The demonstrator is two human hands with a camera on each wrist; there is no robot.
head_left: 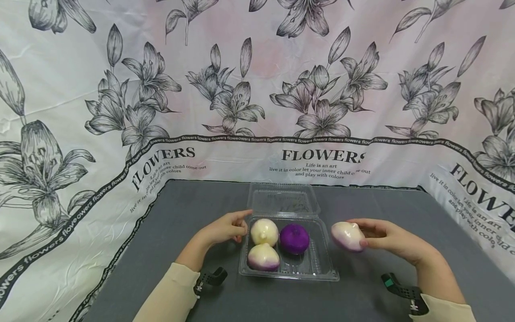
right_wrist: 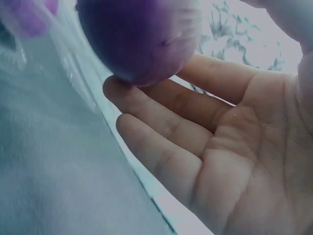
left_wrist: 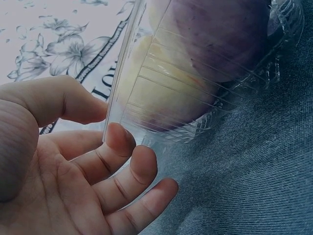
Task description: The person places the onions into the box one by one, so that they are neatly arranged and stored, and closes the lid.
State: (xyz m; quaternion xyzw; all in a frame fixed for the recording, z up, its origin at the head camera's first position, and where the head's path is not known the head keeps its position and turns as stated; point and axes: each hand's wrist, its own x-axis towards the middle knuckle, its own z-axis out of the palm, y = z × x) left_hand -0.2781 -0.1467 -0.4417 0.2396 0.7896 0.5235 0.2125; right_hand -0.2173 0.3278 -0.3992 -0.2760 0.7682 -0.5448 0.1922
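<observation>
A clear plastic clamshell container (head_left: 289,273) stands opened on the table, its lid (head_left: 283,199) folded back. Two white-and-purple turnips, a rear one (head_left: 264,232) and a front one (head_left: 263,257), sit in its left side. To their right is a deep purple turnip (head_left: 295,239). My left hand (head_left: 229,228) is at the container's left rim, thumb and index finger pinching the thin edge (left_wrist: 113,100). Right of the container, my right hand (head_left: 384,236) holds another white-and-purple turnip (head_left: 346,236) between thumb and fingers; its purple underside shows in the right wrist view.
A dark grey cloth covers the table (head_left: 193,205). Behind it and at both sides hangs a white curtain (head_left: 225,161) printed with flowers and lettering. Each wrist wears a black strap, the left strap (head_left: 215,277) close to the container's front left corner.
</observation>
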